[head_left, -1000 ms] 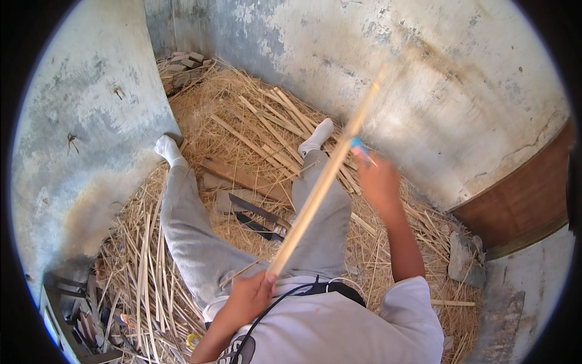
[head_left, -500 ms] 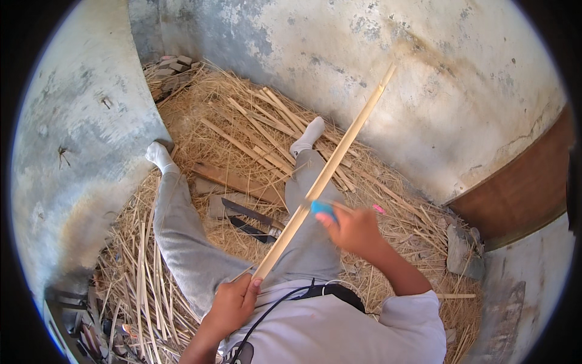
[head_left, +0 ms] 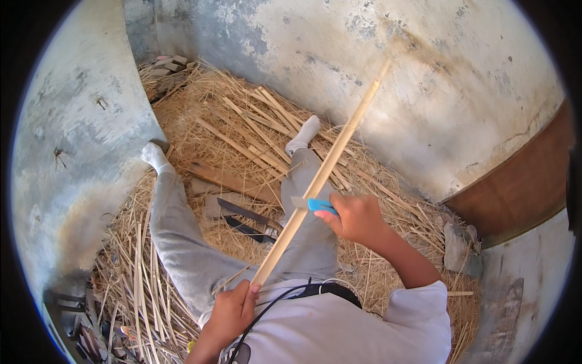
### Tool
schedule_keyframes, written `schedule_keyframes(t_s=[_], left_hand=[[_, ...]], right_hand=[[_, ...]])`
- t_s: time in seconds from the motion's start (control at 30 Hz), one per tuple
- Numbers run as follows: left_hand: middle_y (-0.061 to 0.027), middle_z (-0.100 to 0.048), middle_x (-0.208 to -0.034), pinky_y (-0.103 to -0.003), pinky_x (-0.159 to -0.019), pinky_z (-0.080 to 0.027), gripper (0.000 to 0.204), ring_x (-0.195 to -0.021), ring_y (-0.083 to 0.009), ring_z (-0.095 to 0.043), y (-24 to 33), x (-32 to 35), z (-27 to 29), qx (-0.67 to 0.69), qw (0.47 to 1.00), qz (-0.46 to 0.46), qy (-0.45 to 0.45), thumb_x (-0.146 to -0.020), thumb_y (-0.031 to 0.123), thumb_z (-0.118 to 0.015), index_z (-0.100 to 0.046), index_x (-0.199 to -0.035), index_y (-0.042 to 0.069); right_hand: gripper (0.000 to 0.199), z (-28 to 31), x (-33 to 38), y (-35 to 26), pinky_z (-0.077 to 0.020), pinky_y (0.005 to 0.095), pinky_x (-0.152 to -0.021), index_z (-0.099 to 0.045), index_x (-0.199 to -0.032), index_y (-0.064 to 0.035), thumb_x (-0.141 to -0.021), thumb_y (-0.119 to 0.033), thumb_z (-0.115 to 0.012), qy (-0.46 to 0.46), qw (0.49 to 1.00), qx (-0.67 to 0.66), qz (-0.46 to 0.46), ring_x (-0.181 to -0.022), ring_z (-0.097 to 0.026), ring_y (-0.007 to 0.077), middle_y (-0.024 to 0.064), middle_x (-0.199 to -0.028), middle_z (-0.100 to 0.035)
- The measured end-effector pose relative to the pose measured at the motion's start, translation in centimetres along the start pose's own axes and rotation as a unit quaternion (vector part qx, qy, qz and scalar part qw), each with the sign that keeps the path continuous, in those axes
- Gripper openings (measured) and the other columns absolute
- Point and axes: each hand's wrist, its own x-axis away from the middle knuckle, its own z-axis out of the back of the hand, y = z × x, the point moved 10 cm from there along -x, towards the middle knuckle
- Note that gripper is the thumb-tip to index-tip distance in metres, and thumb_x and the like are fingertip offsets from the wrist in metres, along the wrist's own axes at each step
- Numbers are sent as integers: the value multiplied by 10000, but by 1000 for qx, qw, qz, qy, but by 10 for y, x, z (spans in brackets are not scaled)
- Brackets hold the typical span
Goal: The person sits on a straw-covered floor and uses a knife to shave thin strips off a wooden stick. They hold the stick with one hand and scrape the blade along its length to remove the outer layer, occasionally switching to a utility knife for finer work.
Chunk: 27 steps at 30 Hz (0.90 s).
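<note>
A long, pale split bamboo strip (head_left: 332,159) slants from my waist up toward the far wall. My left hand (head_left: 233,310) is closed round its near end, against my lap. In my right hand (head_left: 359,218) is a knife (head_left: 321,206) with a blue handle and a short, broad blade. The blade lies across the strip about midway along it, over my right thigh; whether it cuts into the bamboo I cannot tell. Between my legs lie a long dark blade (head_left: 250,213) and a black sheath-like piece (head_left: 247,230).
Shavings and several split bamboo pieces (head_left: 233,143) cover the floor between my outstretched legs. A wooden board (head_left: 227,181) lies beyond the dark blade. Thin strips (head_left: 140,279) are heaped at the left. Weathered walls (head_left: 448,115) curve close around, with a stone block (head_left: 461,249) at the right.
The blurred knife now shows sharply, with its blade reaching across the strip. My right hand has shifted slightly. My left hand keeps its hold on the near end.
</note>
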Motion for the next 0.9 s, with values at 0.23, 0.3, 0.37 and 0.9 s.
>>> schedule_keyframes(t_s=[0.23,0.3,0.37,0.9], left_hand=[[-134,-601,-607,-353,-523,-477,335,-512,-241,-615,9,-15,0,2,1000,-2,26,-1066,217,-511,-592,-833,-10],[-132,-603,-606,-357,-520,-479,336,-514,-247,-621,10,-17,1,6,999,-11,36,-1067,214,-508,-591,-830,-10],[-166,-632,-644,-417,-526,-495,281,-555,-339,-641,7,-17,2,1,999,3,43,-1038,188,-547,-567,-824,7],[-157,-562,-554,-445,-445,-439,250,-471,-376,-575,-20,12,20,-192,978,-30,70,-980,138,-611,-519,-764,53]], right_hand=[[507,11,-26,13,-404,353,-367,-578,-732,-87,-935,-550,-625,71,994,80,-3,-376,-538,230,78,-489,-535],[496,11,-32,21,-416,360,-385,-577,-767,-76,-953,-535,-611,79,994,78,0,-396,-549,234,80,-523,-562],[531,1,-40,31,-449,385,-423,-600,-792,-64,-977,-559,-550,38,994,96,-30,-447,-587,259,108,-557,-585],[559,-52,15,-1,-493,482,-492,-582,-883,-14,-1052,-510,-389,-171,982,-43,-63,-504,-631,349,143,-579,-612]])
